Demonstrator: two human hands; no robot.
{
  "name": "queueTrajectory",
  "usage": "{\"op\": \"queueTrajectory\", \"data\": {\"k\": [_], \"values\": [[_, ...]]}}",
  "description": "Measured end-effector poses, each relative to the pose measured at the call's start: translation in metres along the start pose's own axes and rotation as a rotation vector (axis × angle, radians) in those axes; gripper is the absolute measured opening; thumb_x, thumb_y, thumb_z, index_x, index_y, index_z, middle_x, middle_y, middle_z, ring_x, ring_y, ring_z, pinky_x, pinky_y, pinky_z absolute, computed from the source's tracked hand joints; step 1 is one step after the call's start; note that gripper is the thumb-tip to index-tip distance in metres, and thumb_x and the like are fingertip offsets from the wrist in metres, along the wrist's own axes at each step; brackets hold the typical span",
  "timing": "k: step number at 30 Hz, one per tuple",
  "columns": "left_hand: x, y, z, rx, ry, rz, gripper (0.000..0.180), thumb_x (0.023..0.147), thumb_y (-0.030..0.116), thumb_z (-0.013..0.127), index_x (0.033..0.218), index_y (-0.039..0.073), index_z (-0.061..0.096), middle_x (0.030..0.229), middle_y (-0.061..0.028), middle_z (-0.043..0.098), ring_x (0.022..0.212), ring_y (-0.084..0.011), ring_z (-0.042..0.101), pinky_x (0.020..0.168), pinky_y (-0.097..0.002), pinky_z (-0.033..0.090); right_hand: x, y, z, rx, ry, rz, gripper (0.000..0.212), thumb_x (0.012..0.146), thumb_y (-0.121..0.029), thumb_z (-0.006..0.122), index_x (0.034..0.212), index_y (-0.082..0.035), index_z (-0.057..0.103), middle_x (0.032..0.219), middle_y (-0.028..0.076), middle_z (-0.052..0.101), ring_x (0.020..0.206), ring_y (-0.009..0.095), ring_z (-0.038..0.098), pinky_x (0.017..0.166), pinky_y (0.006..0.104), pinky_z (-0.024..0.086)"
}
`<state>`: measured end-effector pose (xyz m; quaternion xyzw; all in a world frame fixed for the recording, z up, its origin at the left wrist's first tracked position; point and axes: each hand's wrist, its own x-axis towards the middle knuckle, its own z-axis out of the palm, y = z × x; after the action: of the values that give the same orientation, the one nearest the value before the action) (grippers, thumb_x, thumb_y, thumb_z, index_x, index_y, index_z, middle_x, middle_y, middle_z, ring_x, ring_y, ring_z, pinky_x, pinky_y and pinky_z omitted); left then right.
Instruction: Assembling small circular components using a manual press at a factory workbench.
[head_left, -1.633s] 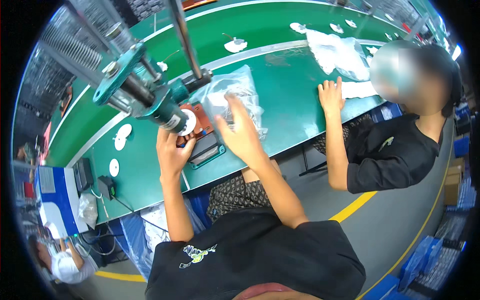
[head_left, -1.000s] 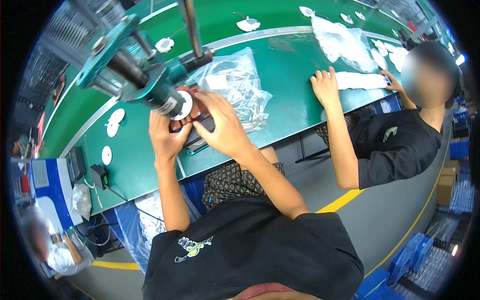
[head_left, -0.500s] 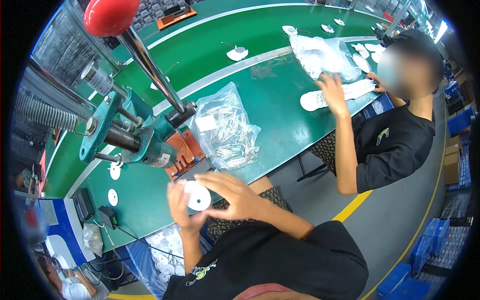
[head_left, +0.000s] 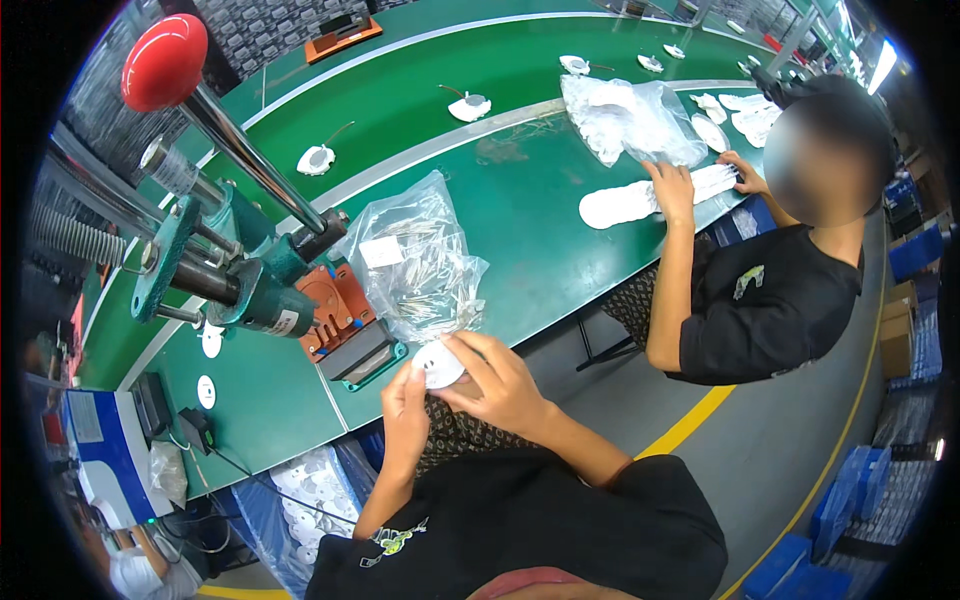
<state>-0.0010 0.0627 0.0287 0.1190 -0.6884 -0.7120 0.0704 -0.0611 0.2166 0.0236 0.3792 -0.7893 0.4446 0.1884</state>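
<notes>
Between my two hands, just off the table's front edge, is a flat white plastic disc point(head_left: 442, 368) with small dark holes. My left hand point(head_left: 405, 408) pinches its left edge. The fingers of my right hand point(head_left: 500, 388) close on its right side, with the thumb below. Left of the disc stands a green hand press point(head_left: 262, 295) with a red-knobbed lever point(head_left: 165, 62). An orange fixture point(head_left: 338, 308) and a grey block point(head_left: 362, 352) sit at its base. Beyond my hands lies a clear bag point(head_left: 422, 262) of thin metallic-looking pieces.
A co-worker at the right has both hands on a row of stacked white pieces point(head_left: 620, 204). White parts with wires point(head_left: 468, 106) lie on the green belt point(head_left: 390, 92). Below the table, a blue-lined container holds several white discs point(head_left: 312, 505). A black cable point(head_left: 270, 490) hangs nearby.
My hands have moved right, away from the press, and the disc has turned to show several holes. The view has shifted. The co-worker's raised hand has come down onto the white stack.
</notes>
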Motion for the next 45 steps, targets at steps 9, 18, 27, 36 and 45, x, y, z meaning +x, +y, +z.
{"op": "queueTrajectory", "data": {"k": [9,18,27,36,45], "values": [[-0.015,0.008,-0.034,0.114,0.206,0.165,0.022,0.101,0.012,0.051,0.108,-0.005,0.063,0.097,-0.0144,0.07,0.094,-0.0201,0.067,0.088,-0.0331,0.051,0.165,0.162,0.01,-0.399,0.214,0.437,0.062,0.07,-0.04,0.083,0.11,0.002,0.062,0.115,0.02,0.057,0.108,0.039,0.054,0.089,0.0466,0.045],[-0.062,0.0,-0.121,0.584,0.864,0.219,0.017,0.097,0.007,0.055,0.104,-0.003,0.066,0.095,-0.0115,0.071,0.093,-0.0215,0.066,0.089,-0.0325,0.048,0.168,0.194,0.038,-0.453,0.368,0.193,0.061,0.084,-0.041,0.072,0.122,0.005,0.057,0.116,0.026,0.061,0.114,0.041,0.056,0.098,0.0472,0.043],[-0.021,-0.024,-0.258,1.336,0.824,0.273,0.042,0.089,0.007,0.061,0.13,0.0,0.052,0.137,-0.026,0.047,0.131,-0.0422,0.043,0.109,-0.0448,0.036,0.025,0.087,0.018,0.302,0.157,0.332,0.02,0.094,-0.004,0.056,0.079,0.004,0.067,0.073,0.01,0.069,0.069,0.014,0.064,0.064,0.0275,0.05],[0.038,-0.057,-0.305,1.518,0.897,0.104,0.035,0.095,0.015,0.056,0.126,-0.002,0.055,0.115,-0.023,0.063,0.104,-0.0397,0.06,0.088,-0.046,0.048,0.054,0.072,0.076,-0.332,-0.189,0.117,0.03,0.083,-0.013,0.065,0.109,0.001,0.065,0.116,0.018,0.06,0.108,0.035,0.053,0.096,0.0426,0.044],[0.01,-0.033,-0.222,0.887,0.738,0.311,0.028,0.104,0.017,0.047,0.12,-0.001,0.061,0.111,-0.0151,0.065,0.097,-0.0233,0.064,0.084,-0.0333,0.051,0.05,0.079,0.086,-0.02,0.085,0.162,0.015,0.08,-0.014,0.069,0.093,-0.007,0.069,0.094,0.011,0.061,0.095,0.031,0.057,0.085,0.0416,0.045]]}}
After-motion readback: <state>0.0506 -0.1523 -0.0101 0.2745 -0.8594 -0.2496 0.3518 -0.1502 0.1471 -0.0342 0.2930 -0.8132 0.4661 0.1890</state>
